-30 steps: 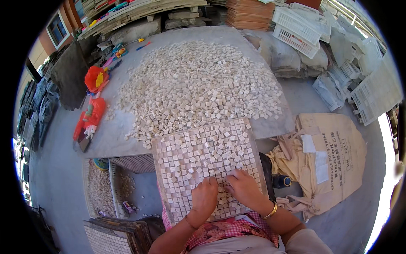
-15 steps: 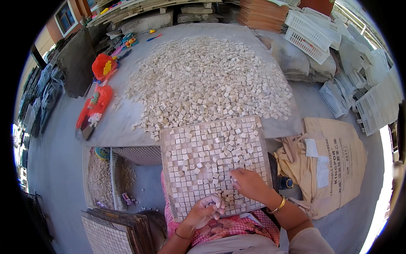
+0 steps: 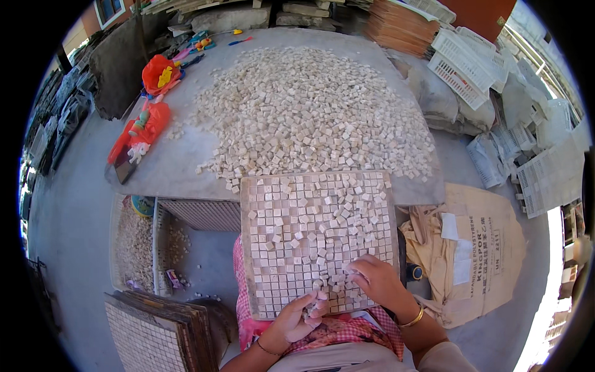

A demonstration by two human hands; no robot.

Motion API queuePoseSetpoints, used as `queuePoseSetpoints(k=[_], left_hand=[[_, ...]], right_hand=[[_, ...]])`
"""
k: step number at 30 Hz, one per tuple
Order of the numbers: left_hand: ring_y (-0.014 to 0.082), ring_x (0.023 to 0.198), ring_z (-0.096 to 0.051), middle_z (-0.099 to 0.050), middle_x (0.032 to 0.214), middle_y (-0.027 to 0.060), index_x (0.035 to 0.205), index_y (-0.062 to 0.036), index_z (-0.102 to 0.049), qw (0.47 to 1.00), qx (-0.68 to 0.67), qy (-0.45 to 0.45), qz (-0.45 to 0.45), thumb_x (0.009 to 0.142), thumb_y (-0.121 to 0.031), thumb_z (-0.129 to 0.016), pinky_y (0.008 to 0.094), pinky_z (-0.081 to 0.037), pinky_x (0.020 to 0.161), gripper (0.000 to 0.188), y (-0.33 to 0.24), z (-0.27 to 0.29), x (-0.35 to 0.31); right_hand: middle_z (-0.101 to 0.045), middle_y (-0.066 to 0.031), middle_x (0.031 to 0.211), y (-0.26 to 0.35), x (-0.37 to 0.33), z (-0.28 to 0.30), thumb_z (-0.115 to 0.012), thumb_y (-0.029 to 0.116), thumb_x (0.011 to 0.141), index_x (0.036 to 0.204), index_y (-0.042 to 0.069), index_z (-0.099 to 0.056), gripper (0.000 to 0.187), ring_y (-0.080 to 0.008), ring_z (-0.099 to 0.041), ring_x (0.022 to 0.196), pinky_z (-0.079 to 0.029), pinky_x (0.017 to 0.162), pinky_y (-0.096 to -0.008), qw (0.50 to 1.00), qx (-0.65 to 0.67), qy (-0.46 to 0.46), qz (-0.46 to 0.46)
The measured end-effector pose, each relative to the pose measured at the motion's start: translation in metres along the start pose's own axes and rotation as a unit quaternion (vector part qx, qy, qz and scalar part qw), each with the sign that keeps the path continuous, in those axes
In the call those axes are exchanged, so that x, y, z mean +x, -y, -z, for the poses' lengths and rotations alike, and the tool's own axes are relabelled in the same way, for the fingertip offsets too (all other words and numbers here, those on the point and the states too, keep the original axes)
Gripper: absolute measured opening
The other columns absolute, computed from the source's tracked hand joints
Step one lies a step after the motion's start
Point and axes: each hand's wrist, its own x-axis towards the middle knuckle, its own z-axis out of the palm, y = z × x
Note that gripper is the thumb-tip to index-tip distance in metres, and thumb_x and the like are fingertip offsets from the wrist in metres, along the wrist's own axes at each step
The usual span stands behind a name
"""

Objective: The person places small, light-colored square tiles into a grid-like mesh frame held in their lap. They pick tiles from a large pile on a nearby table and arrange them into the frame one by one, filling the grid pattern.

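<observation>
A square grid tray point(image 3: 245, 260) leans between my lap and the table edge. Small pale stone tiles fill many of its cells, and loose ones point(image 3: 347, 214) lie scattered on top, mostly on the upper right half. My right hand point(image 3: 383, 282) is over the tray's lower right, thumb and fingertips pinched on a stone tile. Near the bottom edge, my left hand point(image 3: 300, 317) is closed with fingers curled and whitish; what lies in them is too small to make out. Several loose tiles sit between the two hands.
A broad heap of tiles point(image 3: 316, 111) covers the stone-topped table point(image 3: 186, 180). Red plastic bags point(image 3: 152, 121) lie at its left. Below left stand a white crate of tiles point(image 3: 136, 248) and stacked grid trays point(image 3: 145, 335); a brown sack point(image 3: 480, 260) lies right, white baskets point(image 3: 462, 68) farther back.
The view has shifted slightly. My right hand stays at the tray's lower right with fingertips pinched, and my left hand stays curled by the bottom edge, its fingers slightly moved.
</observation>
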Motion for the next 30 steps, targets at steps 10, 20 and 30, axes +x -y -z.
queuePoseSetpoints(k=[10, 20, 30], left_hand=[[0.0141, 0.072, -0.051, -0.054, 0.083, 0.007, 0.102, 0.0004, -0.055, 0.997, 0.005, -0.031, -0.068, 0.089, -0.014, -0.05, 0.0233, -0.045, 0.063, 0.021, -0.003, 0.006, -0.02], [0.0225, 0.108, -0.055, -0.054, 0.119, 0.0174, 0.12, 0.0072, -0.048, 0.978, 0.168, -0.121, -0.01, 0.091, -0.018, -0.049, 0.0339, -0.044, 0.095, 0.039, 0.008, -0.015, -0.018], [0.0247, 0.103, -0.058, -0.058, 0.112, 0.0185, 0.118, 0.0096, -0.049, 0.98, 0.159, -0.122, -0.007, 0.091, -0.018, -0.05, 0.0352, -0.046, 0.094, 0.038, 0.01, -0.013, -0.015]], right_hand=[[-0.057, -0.0086, 0.09, -0.001, -0.016, -0.035, -0.066, 0.006, 0.072, 0.093, 0.006, -0.06, 0.023, -0.0281, -0.058, 0.078, -0.049, 0.065, -0.0353, 0.996, -0.067, -0.053, 0.038], [-0.054, -0.0125, 0.096, -0.002, -0.015, -0.037, -0.063, 0.002, 0.07, 0.099, 0.004, -0.055, 0.03, -0.0312, -0.055, 0.089, -0.048, 0.071, -0.0377, 0.994, -0.079, -0.02, 0.067], [-0.055, -0.0143, 0.095, -0.006, -0.012, -0.027, -0.058, 0.0, 0.073, 0.102, 0.003, -0.055, 0.03, -0.0318, -0.056, 0.086, -0.048, 0.072, -0.0376, 0.998, -0.046, 0.02, 0.039]])
